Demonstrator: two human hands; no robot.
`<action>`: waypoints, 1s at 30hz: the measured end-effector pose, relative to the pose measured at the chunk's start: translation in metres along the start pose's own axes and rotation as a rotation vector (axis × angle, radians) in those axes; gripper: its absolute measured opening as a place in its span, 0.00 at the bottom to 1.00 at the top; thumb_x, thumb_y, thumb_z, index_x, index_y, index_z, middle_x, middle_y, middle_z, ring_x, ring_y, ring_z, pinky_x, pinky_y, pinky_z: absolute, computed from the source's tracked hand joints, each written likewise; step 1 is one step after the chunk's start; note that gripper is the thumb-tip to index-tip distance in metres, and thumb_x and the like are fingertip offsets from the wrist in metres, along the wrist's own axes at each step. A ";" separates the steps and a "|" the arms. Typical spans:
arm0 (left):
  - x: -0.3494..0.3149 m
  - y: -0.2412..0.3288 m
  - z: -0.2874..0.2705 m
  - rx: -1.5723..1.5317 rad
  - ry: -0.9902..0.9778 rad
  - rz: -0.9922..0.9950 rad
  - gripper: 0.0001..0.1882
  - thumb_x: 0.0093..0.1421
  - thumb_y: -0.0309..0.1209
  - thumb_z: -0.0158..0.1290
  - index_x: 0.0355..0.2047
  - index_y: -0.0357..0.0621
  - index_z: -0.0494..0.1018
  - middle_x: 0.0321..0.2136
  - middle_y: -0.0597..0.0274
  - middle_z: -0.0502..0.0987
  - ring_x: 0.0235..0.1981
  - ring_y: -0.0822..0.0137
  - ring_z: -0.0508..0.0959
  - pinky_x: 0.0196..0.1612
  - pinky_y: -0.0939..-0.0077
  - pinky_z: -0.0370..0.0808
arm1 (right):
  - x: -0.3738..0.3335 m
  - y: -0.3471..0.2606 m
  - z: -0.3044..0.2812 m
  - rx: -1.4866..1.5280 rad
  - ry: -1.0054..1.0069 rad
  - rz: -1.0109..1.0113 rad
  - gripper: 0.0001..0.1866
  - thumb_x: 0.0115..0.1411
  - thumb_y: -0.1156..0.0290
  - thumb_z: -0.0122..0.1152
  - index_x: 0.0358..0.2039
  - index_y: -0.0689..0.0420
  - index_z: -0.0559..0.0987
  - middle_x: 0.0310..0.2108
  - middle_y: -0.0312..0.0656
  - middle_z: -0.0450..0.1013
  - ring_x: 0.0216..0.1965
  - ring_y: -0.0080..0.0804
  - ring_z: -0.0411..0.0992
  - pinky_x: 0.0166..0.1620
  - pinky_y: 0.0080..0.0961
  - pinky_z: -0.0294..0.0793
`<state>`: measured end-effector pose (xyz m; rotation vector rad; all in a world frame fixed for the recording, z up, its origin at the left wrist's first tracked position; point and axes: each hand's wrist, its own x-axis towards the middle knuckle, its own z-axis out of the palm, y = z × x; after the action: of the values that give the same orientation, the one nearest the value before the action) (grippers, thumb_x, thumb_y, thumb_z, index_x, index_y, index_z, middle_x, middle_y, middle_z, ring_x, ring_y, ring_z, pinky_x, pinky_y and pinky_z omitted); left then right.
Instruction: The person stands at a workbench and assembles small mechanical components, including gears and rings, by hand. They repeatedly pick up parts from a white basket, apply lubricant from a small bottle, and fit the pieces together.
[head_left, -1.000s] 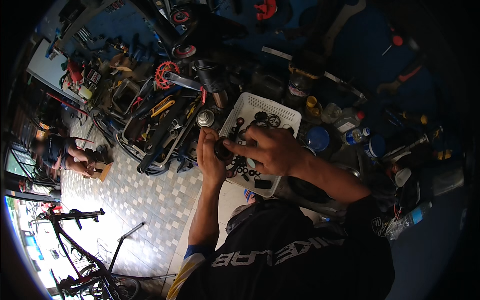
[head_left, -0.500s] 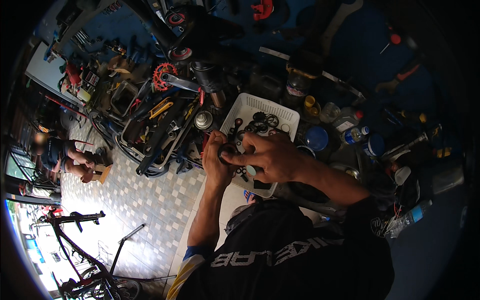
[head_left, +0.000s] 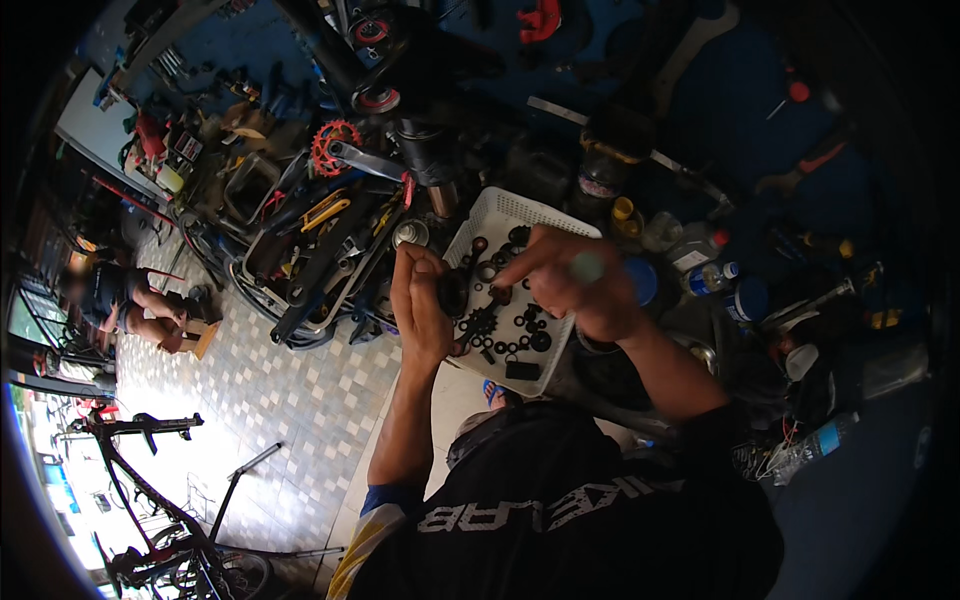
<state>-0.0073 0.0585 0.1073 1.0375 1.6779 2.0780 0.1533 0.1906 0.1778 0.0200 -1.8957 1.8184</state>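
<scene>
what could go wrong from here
The dark round part in the left hand might slip and get mixed up with the loose dark parts in the white tray. The right hand, blurred in front of the tray, might knock some parts out of place.

Basket (head_left: 535, 208): perforated plastic, matt
Floor (head_left: 270, 390): tiles gleam, smooth and glossy
Shirt (head_left: 600, 510): matt cloth
Crank arm (head_left: 368, 161): smooth metal

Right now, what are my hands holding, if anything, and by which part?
The left hand holds a dark round part by its outer edge. The right hand seems to hold a pale round thing, too blurred to tell by which part.
</scene>
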 end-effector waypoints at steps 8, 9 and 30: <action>-0.013 0.002 0.025 -0.073 0.014 -0.076 0.12 0.70 0.36 0.36 0.33 0.44 0.63 0.24 0.66 0.67 0.23 0.77 0.63 0.28 0.81 0.60 | 0.028 -0.018 0.006 0.756 0.102 -0.321 0.40 0.68 0.30 0.27 0.31 0.58 0.72 0.16 0.35 0.59 0.11 0.26 0.59 0.15 0.24 0.57; -0.015 0.008 0.030 -0.088 0.023 -0.096 0.12 0.70 0.36 0.36 0.33 0.44 0.63 0.24 0.66 0.67 0.24 0.77 0.64 0.28 0.81 0.60 | 0.030 -0.016 0.007 0.748 0.074 -0.335 0.39 0.68 0.31 0.27 0.33 0.57 0.70 0.17 0.35 0.60 0.11 0.25 0.58 0.15 0.23 0.56; -0.022 0.011 0.033 -0.056 0.042 -0.027 0.13 0.71 0.35 0.36 0.32 0.42 0.64 0.26 0.67 0.67 0.28 0.77 0.62 0.33 0.80 0.61 | 0.030 0.002 0.013 0.745 0.138 -0.259 0.20 0.70 0.49 0.30 0.37 0.52 0.64 0.11 0.36 0.56 0.07 0.23 0.49 0.11 0.23 0.53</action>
<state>0.0328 0.0661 0.1117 0.9556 1.6347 2.1312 0.1222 0.1882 0.1868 0.3660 -0.9836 2.1573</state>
